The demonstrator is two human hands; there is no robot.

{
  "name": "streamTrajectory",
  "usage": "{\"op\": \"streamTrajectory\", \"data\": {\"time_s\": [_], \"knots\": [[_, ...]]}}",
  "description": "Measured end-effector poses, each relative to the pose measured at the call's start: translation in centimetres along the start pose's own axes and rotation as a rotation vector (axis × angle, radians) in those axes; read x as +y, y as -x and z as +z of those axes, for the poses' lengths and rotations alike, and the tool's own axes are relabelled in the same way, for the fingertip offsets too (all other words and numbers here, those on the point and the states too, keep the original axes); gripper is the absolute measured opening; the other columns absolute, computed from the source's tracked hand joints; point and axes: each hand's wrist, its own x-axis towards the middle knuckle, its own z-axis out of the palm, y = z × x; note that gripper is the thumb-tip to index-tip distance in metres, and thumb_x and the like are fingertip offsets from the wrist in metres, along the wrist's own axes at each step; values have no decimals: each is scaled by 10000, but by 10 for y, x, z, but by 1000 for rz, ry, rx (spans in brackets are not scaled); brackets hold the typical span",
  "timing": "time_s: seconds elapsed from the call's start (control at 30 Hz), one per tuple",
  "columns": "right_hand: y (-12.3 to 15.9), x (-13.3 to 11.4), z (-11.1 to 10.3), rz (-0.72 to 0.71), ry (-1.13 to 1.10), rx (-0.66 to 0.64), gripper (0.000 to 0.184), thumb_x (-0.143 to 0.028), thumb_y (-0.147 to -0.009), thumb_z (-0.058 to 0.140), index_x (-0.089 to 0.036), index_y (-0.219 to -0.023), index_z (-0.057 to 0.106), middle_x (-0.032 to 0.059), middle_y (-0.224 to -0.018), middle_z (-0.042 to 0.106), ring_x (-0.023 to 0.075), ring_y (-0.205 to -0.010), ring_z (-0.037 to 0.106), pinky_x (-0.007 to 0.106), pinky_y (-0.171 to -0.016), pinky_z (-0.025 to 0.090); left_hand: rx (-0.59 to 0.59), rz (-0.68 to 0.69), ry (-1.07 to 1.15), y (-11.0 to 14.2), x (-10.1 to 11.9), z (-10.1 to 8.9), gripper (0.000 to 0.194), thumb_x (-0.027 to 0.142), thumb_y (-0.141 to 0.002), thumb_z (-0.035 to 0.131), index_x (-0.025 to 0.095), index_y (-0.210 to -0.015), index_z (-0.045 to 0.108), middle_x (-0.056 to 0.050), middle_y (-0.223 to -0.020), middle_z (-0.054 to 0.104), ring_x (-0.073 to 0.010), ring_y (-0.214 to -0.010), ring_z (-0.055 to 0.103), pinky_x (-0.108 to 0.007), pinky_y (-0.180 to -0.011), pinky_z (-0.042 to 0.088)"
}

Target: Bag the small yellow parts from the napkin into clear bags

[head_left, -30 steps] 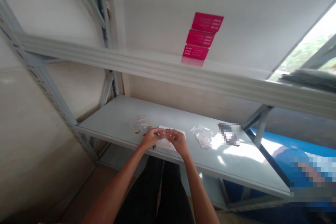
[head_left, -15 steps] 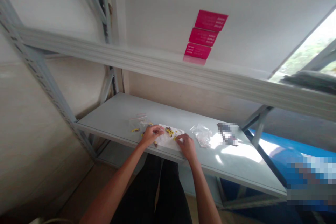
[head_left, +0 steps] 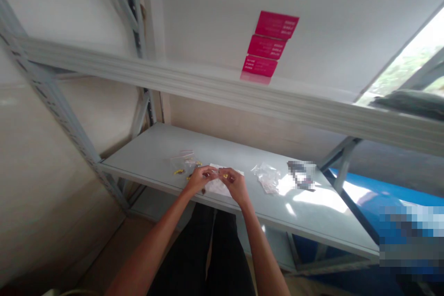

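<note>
Over a white sheet of paper [head_left: 219, 188] on the shelf, my left hand [head_left: 201, 179] pinches what looks like a small clear plastic bag [head_left: 215, 173]. My right hand [head_left: 236, 185] meets it from the other side, fingertips closed together at the bag; anything inside them is too small to make out. Small yellow and dark pieces [head_left: 226, 176] lie on the paper, partly covered by my right hand. A brown piece [head_left: 203, 191] rests by my left wrist. Clear zip bags [head_left: 187, 161] with yellow and dark pieces lie beyond my left hand.
To the right sits a heap of clear plastic bags [head_left: 268, 179], with a blurred-out item [head_left: 301, 175] farther along. A metal shelf beam [head_left: 208, 90] crosses above the work surface [head_left: 145, 145]. Pink cards [head_left: 267, 46] lie on the upper shelf. Something blue [head_left: 364, 189] stands beyond the right end.
My right hand has moved left from the paper's right side to the bag at my left fingertips, now covering part of the pieces. My left hand has hardly moved.
</note>
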Motion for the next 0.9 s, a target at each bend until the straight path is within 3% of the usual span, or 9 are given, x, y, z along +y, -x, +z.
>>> {"op": "streamTrajectory", "data": {"time_s": [0.13,0.27,0.37,0.5,0.7,0.9], "knots": [[5,6,-3,-10,-32,-21,313,-426,-923,577,-218,-1064,765,92,-1138,763,217,-899,699,296,-721,543,6,25,-19,0,-3,0,339,406,-820,732,171,-1063,764,-60,-908,781,-207,-849,712,-290,-782,528],[18,21,-22,64,183,84,304,-387,-912,553,-183,-999,762,90,-1033,778,163,-648,622,287,-652,508,41,-2,-38,-1,-2,1,285,379,-807,732,188,-1015,771,-55,-921,784,-212,-868,717,-296,-798,540],[25,29,-30,90,377,13,216,-312,-881,580,-202,-917,762,61,-982,774,166,-677,628,291,-723,502,45,-11,-40,-1,-1,1,286,368,-793,737,184,-1010,767,-55,-909,783,-216,-854,715,-297,-782,538],[26,29,-27,79,536,-52,197,-242,-911,570,-228,-888,765,59,-997,753,199,-890,682,276,-811,477,58,-12,-48,-1,-1,1,294,373,-789,738,176,-1006,767,-58,-887,778,-218,-837,707,-299,-767,530],[22,24,-21,103,652,-8,167,-217,-932,580,-225,-958,745,57,-1008,728,201,-867,673,268,-746,447,51,-22,-40,0,-2,1,292,376,-796,730,184,-1011,771,-49,-861,769,-205,-802,693,-279,-716,518],[24,29,-20,77,632,9,196,-184,-941,543,-216,-898,732,70,-979,706,183,-813,652,260,-704,431,59,-10,-66,0,-4,1,288,374,-805,727,183,-1016,775,-47,-851,767,-205,-800,693,-285,-732,515]]}}
